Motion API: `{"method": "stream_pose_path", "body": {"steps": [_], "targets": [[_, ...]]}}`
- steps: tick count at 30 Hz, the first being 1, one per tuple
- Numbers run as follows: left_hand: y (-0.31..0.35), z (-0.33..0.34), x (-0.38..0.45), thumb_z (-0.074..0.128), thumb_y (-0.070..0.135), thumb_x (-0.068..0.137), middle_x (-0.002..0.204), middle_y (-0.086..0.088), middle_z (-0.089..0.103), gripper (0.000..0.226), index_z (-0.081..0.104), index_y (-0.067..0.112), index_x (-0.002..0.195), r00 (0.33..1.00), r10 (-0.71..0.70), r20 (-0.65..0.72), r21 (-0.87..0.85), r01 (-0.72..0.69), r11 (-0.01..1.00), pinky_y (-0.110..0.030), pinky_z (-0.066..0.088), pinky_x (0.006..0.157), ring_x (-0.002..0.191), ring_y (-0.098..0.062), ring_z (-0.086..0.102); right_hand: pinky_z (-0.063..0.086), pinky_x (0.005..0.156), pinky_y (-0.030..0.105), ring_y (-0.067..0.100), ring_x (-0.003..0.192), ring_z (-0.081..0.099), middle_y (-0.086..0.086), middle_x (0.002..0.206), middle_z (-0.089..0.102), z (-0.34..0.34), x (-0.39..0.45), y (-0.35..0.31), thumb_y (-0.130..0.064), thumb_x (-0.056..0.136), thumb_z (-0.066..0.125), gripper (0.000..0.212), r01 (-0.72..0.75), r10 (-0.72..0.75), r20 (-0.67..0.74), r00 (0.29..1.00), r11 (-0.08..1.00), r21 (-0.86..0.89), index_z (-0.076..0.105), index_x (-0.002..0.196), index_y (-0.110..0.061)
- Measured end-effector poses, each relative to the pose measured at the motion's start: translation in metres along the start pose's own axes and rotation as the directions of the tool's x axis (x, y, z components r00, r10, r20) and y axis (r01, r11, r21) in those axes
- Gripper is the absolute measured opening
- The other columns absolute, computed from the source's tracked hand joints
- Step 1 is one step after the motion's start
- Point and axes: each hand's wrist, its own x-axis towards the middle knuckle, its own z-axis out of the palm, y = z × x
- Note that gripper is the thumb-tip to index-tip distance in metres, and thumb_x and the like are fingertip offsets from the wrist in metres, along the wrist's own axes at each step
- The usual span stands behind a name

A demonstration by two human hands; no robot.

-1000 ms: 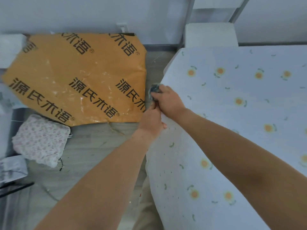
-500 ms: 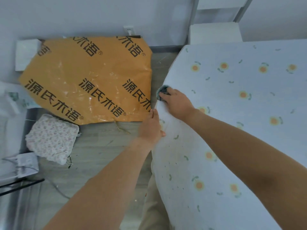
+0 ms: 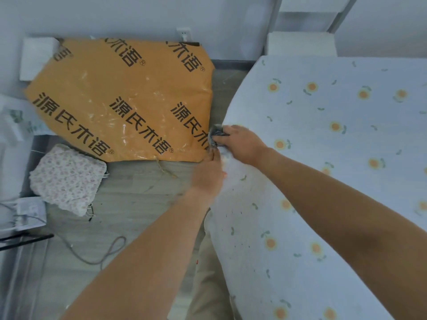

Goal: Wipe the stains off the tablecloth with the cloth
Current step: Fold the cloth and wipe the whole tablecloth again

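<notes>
A pale blue tablecloth (image 3: 323,125) with small orange flowers covers the table on the right. Small dark specks mark it near its left edge, below my hands. My right hand (image 3: 240,144) grips a small dark cloth (image 3: 217,135) and presses it on the tablecloth's left edge. Just below it, my left hand (image 3: 209,174) pinches the hanging edge of the tablecloth; its fingers are blurred.
On the floor to the left lies a large orange package (image 3: 122,100) with black characters. A folded floral fabric (image 3: 67,179) sits in front of it, with a grey cable (image 3: 101,252) nearby. A white block (image 3: 300,45) stands behind the table by the wall.
My right hand with the dark cloth slid back and forth along the tablecloth's left edge. My left hand kept its hold on the edge. The view shifted a little.
</notes>
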Motion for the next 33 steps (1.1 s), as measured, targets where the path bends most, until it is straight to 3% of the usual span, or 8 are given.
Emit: {"method": "stream_pose_path", "body": {"steps": [2, 5, 13, 15, 19, 26, 29, 33], "targets": [[-0.003, 0.011, -0.018, 0.060, 0.029, 0.097, 0.166, -0.012, 0.009, 0.082, 0.010, 0.006, 0.158, 0.999, 0.032, 0.008, -0.010, -0.032, 0.999, -0.038, 0.040, 0.106, 0.139, -0.030, 0.040, 0.045, 0.090, 0.042, 0.039, 0.107, 0.055, 0.017, 0.123, 0.054, -0.007, -0.019, 0.040, -0.009, 0.092, 0.052, 0.043, -0.294, 0.292, -0.097, 0.952, 0.956, -0.008, 0.055, 0.134, -0.017], [-0.007, 0.020, -0.030, 0.075, 0.031, 0.087, 0.166, -0.004, -0.012, 0.105, 0.002, 0.010, 0.159, 0.997, 0.028, 0.072, -0.058, -0.024, 0.998, -0.036, 0.038, 0.110, 0.145, -0.027, 0.032, 0.046, 0.089, 0.043, 0.039, 0.110, 0.053, 0.017, 0.136, 0.045, -0.006, -0.031, 0.060, -0.013, 0.096, 0.040, 0.043, -0.723, 0.741, -0.189, 0.645, 0.671, 0.162, 0.048, 0.138, -0.016], [0.002, 0.021, -0.042, 0.075, 0.034, 0.087, 0.166, -0.011, -0.009, 0.111, -0.007, 0.004, 0.157, 0.997, -0.018, 0.074, 0.001, 0.018, 1.000, -0.038, 0.037, 0.111, 0.147, -0.029, 0.027, 0.053, 0.083, 0.043, 0.038, 0.098, 0.059, 0.014, 0.119, 0.059, 0.022, -0.039, -0.025, -0.013, 0.088, 0.063, 0.043, -0.014, 0.013, -0.040, 0.999, 1.000, -0.023, 0.060, 0.130, -0.022], [0.003, 0.026, -0.051, 0.078, 0.036, 0.084, 0.165, -0.013, -0.011, 0.117, -0.008, 0.001, 0.156, 0.995, -0.045, 0.091, 0.011, 0.044, 0.999, -0.040, 0.033, 0.114, 0.149, -0.031, 0.021, 0.051, 0.081, 0.044, 0.042, 0.098, 0.060, 0.018, 0.122, 0.059, 0.016, -0.063, 0.016, -0.013, 0.091, 0.058, 0.039, -0.254, 0.252, -0.175, 0.952, 0.967, 0.006, 0.060, 0.130, -0.019], [0.005, 0.034, -0.058, 0.083, 0.037, 0.077, 0.161, -0.017, -0.024, 0.131, -0.015, -0.002, 0.154, 0.988, -0.037, 0.150, 0.050, 0.029, 0.998, -0.038, 0.037, 0.113, 0.149, -0.033, 0.023, 0.046, 0.078, 0.037, 0.037, 0.104, 0.058, 0.015, 0.135, 0.049, 0.015, -0.082, 0.033, -0.017, 0.098, 0.041, 0.038, -0.769, 0.799, -0.203, 0.566, 0.601, 0.220, 0.052, 0.134, -0.018], [0.010, 0.044, -0.083, 0.071, 0.039, 0.089, 0.164, -0.020, -0.009, 0.110, -0.008, -0.001, 0.155, 0.999, -0.044, 0.028, 0.019, 0.043, 0.999, -0.035, 0.026, 0.117, 0.152, -0.029, 0.011, 0.050, 0.088, 0.040, 0.032, 0.107, 0.056, 0.005, 0.124, 0.053, 0.035, -0.064, -0.077, -0.022, 0.094, 0.051, 0.040, -0.161, 0.160, 0.025, 0.987, 0.979, 0.124, 0.055, 0.133, -0.032], [0.008, 0.070, -0.117, 0.079, 0.043, 0.080, 0.162, -0.019, -0.020, 0.123, -0.008, -0.002, 0.155, 0.996, -0.065, 0.069, -0.016, 0.066, 0.998, -0.035, 0.028, 0.117, 0.152, -0.031, 0.008, 0.048, 0.091, 0.041, 0.035, 0.111, 0.055, 0.005, 0.132, 0.054, 0.026, -0.096, -0.021, -0.021, 0.097, 0.047, 0.040, -0.259, 0.262, -0.042, 0.964, 0.964, 0.061, 0.054, 0.134, -0.034], [0.002, 0.080, -0.128, 0.087, 0.032, 0.073, 0.159, -0.010, -0.033, 0.133, -0.014, -0.001, 0.154, 0.993, -0.052, 0.102, -0.091, 0.062, 0.994, -0.030, 0.026, 0.118, 0.153, -0.025, -0.001, 0.047, 0.079, 0.038, 0.037, 0.104, 0.058, 0.013, 0.140, 0.044, 0.022, -0.110, 0.008, -0.011, 0.094, 0.037, 0.044, -0.719, 0.741, -0.135, 0.658, 0.672, 0.180, 0.050, 0.135, -0.022]]}}
